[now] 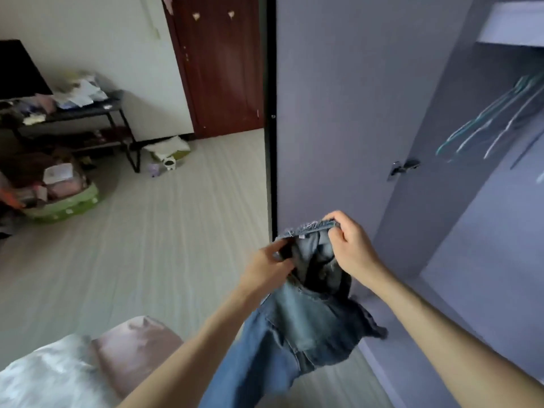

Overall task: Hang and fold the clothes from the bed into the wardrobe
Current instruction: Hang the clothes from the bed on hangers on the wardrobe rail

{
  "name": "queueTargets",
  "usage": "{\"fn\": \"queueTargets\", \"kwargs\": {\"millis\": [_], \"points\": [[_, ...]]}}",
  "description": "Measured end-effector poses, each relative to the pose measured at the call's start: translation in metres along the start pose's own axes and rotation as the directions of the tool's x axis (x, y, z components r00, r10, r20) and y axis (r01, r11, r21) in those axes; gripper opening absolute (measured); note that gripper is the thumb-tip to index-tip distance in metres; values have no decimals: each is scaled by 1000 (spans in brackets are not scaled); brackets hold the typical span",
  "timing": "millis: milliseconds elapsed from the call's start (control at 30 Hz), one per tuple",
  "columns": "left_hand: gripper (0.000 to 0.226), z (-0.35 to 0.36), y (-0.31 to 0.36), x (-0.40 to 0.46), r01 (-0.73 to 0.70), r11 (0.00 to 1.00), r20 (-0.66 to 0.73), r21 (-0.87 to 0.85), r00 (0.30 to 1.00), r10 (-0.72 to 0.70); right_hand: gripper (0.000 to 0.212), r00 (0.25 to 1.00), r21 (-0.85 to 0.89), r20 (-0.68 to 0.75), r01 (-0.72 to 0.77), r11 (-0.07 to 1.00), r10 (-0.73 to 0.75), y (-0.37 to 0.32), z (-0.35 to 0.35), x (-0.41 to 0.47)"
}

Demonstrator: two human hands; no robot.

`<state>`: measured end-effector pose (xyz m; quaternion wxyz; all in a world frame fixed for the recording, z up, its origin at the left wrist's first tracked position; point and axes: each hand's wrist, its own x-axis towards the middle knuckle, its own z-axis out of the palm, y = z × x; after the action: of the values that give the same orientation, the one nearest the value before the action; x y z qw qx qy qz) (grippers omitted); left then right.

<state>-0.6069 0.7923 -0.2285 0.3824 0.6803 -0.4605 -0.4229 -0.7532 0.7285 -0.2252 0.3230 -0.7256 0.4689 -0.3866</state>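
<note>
A pair of blue jeans (300, 328) hangs in the air in front of me, legs trailing down toward the bottom edge. My left hand (269, 267) pinches the left side of the frayed waistband. My right hand (350, 245) grips the right side of it, fingers curled over the hem. The open grey wardrobe (482, 219) stands just right of the jeans, with several empty hangers (494, 125) on its rail. A corner of the bed (73, 366), white and pink, shows at the bottom left.
The wardrobe door (347, 98) stands open straight ahead, its hinge at mid height. A dark red room door (223, 63) is behind it. A black table (73, 113) piled with items and a green bag (61, 201) sit at the left on the pale floor.
</note>
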Motion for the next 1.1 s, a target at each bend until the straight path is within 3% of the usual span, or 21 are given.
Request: {"fn": "queueTargets", "kwargs": {"millis": [67, 167, 267, 367, 500, 567, 667, 733, 900, 1033, 1100], "points": [[38, 35, -5, 12, -128, 965, -87, 229, 985, 151, 24, 1000, -24, 28, 7, 1000, -6, 5, -24, -6], [39, 89, -2, 28, -189, 877, -180, 441, 939, 293, 23, 999, -21, -29, -15, 1000, 15, 16, -67, -17], [28, 123, 18, 36, -184, 864, -232, 470, 918, 322, 24, 991, -43, -129, -26, 999, 20, 25, -115, -21], [15, 139, 40, 47, -188, 904, -249, 383, 921, 298, 25, 960, -85, -275, -76, 993, 50, 43, -162, -26], [18, 158, 65, 71, -295, 881, -115, 370, 926, 359, 22, 919, -219, -373, -218, 951, 125, 82, -209, -39], [28, 170, 80, 91, -368, 863, -13, 345, 918, 397, 23, 911, -366, -377, -312, 877, 167, 104, -227, -44], [23, 188, 104, 120, -505, 817, 177, 276, 863, 474, 31, 886, -575, -401, -441, 689, 232, 127, -247, -45], [18, 203, 121, 142, -578, 796, 294, 178, 803, 518, 32, 862, -578, -434, -488, 654, 260, 143, -260, -36], [23, 230, 164, 179, -565, 825, 546, -10, 688, 477, 28, 819, -312, -459, -511, 801, 344, 172, -285, 6], [20, 254, 193, 206, -483, 861, 475, -160, 727, 496, 30, 769, 129, -338, -533, 836, 542, 180, -305, 37], [18, 267, 201, 219, -510, 843, 441, -168, 726, 527, 30, 684, 254, -445, -522, 814, 577, 195, -313, 56]]}}
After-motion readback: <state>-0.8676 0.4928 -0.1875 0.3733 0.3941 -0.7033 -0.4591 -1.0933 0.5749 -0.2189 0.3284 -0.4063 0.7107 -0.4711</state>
